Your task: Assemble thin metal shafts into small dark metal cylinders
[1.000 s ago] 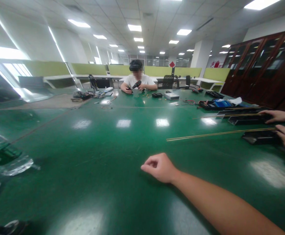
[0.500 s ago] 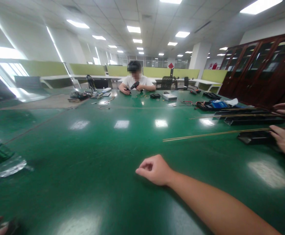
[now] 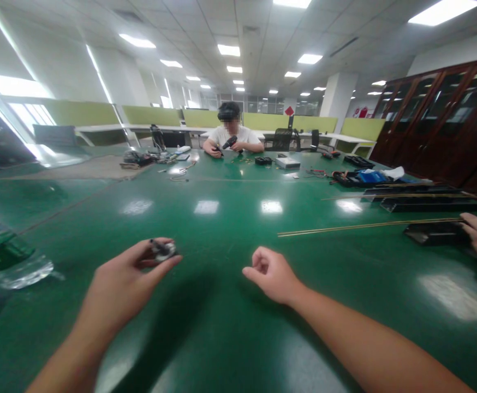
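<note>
With left fingers (image 3: 165, 267) clamped on small part (image 3: 165, 251) above bench (image 3: 222, 341), and right fingers (image 3: 268, 255) loosely curled in apart from it, pinch by the edges with light, even pressure, avoid hiding it, and hold steady against tilt or drop.

The left hand (image 3: 118, 286) pinches a small dark thing (image 3: 164, 251) over the green desk (image 3: 214, 333). The right hand (image 3: 274, 275) is curled up. Thin gold sticks (image 3: 345, 228) are past it. A clear bottle (image 3: 7, 254) is far left.
</note>
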{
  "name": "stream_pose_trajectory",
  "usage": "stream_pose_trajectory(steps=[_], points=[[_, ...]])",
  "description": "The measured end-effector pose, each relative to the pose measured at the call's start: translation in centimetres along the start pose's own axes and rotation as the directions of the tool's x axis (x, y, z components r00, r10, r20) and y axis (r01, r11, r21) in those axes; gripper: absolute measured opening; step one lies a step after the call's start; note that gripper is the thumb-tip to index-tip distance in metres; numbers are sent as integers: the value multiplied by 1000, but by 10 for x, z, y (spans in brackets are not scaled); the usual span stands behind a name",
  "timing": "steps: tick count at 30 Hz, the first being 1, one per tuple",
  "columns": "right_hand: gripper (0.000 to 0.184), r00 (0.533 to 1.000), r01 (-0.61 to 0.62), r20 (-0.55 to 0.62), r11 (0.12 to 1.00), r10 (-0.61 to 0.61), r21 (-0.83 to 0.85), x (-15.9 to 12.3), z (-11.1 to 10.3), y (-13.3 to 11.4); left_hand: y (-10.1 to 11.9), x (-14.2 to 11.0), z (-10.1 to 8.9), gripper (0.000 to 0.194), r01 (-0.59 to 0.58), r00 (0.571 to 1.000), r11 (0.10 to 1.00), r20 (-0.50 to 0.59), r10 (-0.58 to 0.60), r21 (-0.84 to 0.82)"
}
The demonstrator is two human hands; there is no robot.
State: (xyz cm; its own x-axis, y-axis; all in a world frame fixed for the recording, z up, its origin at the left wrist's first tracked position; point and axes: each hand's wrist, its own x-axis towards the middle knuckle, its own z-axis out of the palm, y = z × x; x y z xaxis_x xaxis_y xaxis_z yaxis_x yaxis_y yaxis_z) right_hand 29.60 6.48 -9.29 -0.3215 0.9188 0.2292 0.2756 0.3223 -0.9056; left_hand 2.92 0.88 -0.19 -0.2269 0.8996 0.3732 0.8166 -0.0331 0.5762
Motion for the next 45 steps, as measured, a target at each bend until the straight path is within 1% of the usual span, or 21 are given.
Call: stream_pose_trajectory(steps=[1, 3, 4, 6, 7, 9, 10, 11, 12, 15, 18, 22, 26, 31, 33, 35, 37, 39, 41, 43, 45], points=[[20, 1000, -18, -25, 1000, 18, 4, 0, -1, 2, 9, 6, 17, 46, -35, 995, 998, 86, 40, -57], [19, 998, -46, -45, 999, 47, 17, 1, -1, 6, 25, 14, 54, 35, -151, 964, 976, 194, 181, -159], [20, 998, -54, -41, 998, 55, 30, 1, -1, 7, 29, 15, 73, 30, -198, 946, 962, 220, 238, -189], [25, 998, -53, -17, 997, 54, 59, 0, 2, 10, 31, 10, 104, 27, -239, 921, 940, 251, 299, -245], [28, 999, -48, -1, 997, 48, 67, -1, 3, 10, 29, 5, 116, 28, -248, 903, 929, 282, 325, -276], [32, 999, -34, 20, 998, 33, 60, -2, 6, 10, 21, -3, 128, 32, -260, 856, 905, 354, 377, -337], [31, 999, -29, 24, 998, 28, 53, -2, 8, 10, 17, -6, 130, 33, -262, 833, 894, 383, 400, -363], [29, 999, -25, 27, 999, 23, 48, -2, 9, 9, 15, -7, 131, 34, -259, 821, 886, 395, 412, -385], [27, 999, -23, 31, 999, 21, 45, -2, 9, 8, 13, -7, 130, 36, -248, 824, 880, 390, 411, -404], [25, 998, -24, 59, 999, 22, 35, -2, 10, 4, 14, -4, 125, 42, -158, 872, 876, 351, 341, -456], [32, 997, -29, 76, 999, 26, 35, -4, 10, 1, 18, -2, 124, 49, -55, 904, 873, 348, 251, -485], [42, 997, -52, 56, 994, 46, 99, -6, 11, 0, 21, -5, 124, 51, -8, 914, 861, 346, 214, -509], [52, 996, -49, 79, 993, 41, 106, -7, 10, -2, 21, -7, 122, 51, 2, 918, 848, 338, 209, -529], [61, 991, -30, 132, 998, 23, 52, -6, 9, -3, 19, -7, 121, 54, -56, 941, 883, 270, 202, -467], [59, 990, -16, 137, 999, 12, 30, -6, 8, -3, 18, -7, 120, 47, -123, 947, 898, 221, 233, -422], [53, 991, -1, 133, 1000, 0, 11, -7, 8, -3, 18, -7, 118, 34, -204, 942, 904, 176, 286, -376], [40, 992, 5, 124, 1000, -4, -9, -7, 9, -2, 17, -7, 116, 26, -267, 929, 898, 154, 336, -350], [25, 994, -2, 109, 1000, 4, -21, -7, 10, 0, 17, -7, 113, 25, -304, 917, 887, 146, 372, -347], [16, 995, -11, 98, 1000, 13, -18, -7, 11, 3, 18, -7, 111, 26, -328, 908, 878, 142, 395, -348], [16, 996, -23, 87, 1000, 21, 15, -5, 12, 5, 18, -7, 110, 26, -341, 902, 873, 141, 409, -348], [25, 997, -40, 73, 997, 35, 72, -3, 12, 6, 18, -6, 108, 28, -346, 897, 871, 147, 416, -350]])
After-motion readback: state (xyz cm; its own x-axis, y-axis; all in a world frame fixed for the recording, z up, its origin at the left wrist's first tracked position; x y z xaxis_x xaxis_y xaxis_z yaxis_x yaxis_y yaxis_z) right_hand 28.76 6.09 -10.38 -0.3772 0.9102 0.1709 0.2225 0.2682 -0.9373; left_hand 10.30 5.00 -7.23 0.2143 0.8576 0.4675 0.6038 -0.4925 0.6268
